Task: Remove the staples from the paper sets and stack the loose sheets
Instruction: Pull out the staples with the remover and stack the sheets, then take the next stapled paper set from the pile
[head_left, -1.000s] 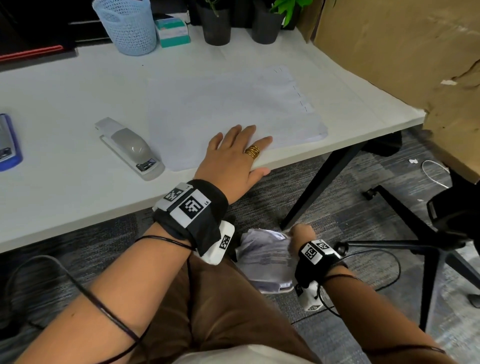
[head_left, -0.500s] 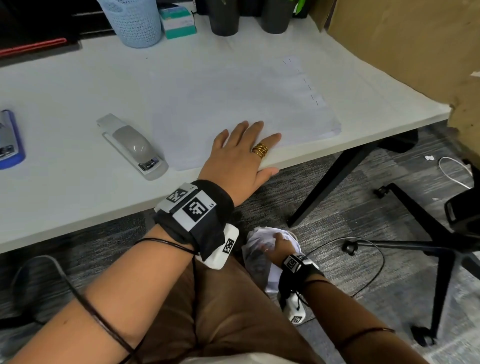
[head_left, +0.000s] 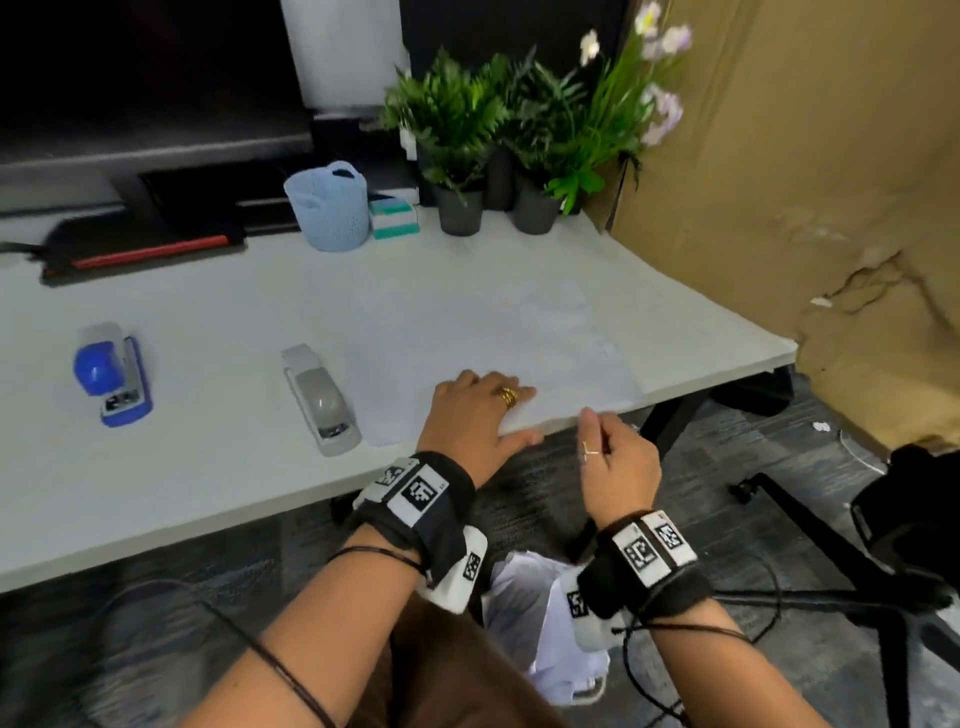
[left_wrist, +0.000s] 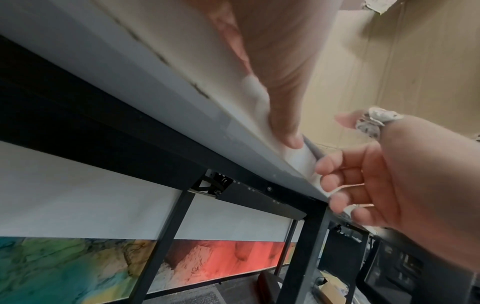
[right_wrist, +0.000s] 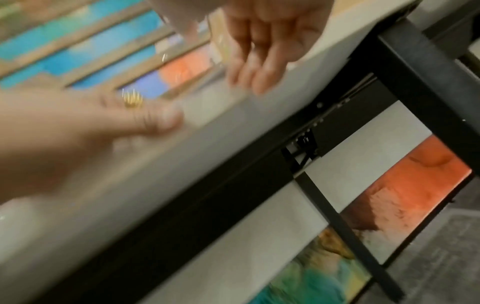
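Observation:
A stack of white paper sheets (head_left: 519, 343) lies on the white table (head_left: 208, 467) near its front edge. My left hand (head_left: 483, 410), with a gold ring, rests flat on the stack's near part, thumb over the table edge (left_wrist: 182, 102). My right hand (head_left: 613, 457) is at the table's front edge just right of the left hand, fingers loosely curled, and I see nothing in it. The right wrist view is blurred and shows the right hand (right_wrist: 267, 41) with relaxed fingers. A grey stapler (head_left: 322, 400) lies left of the stack. No staples are discernible.
A blue stapler (head_left: 111, 376) sits at the far left. A pale blue basket (head_left: 327, 208), a small box and potted plants (head_left: 457, 135) stand at the back. Cardboard (head_left: 805, 182) walls the right side. Crumpled paper in a white bag (head_left: 535, 613) sits below by my knee; chair legs (head_left: 831, 545) are at the right.
My right hand has come up from the crumpled paper under the table to the table's front edge. The left hand stays on the stack. The head view has tilted upward.

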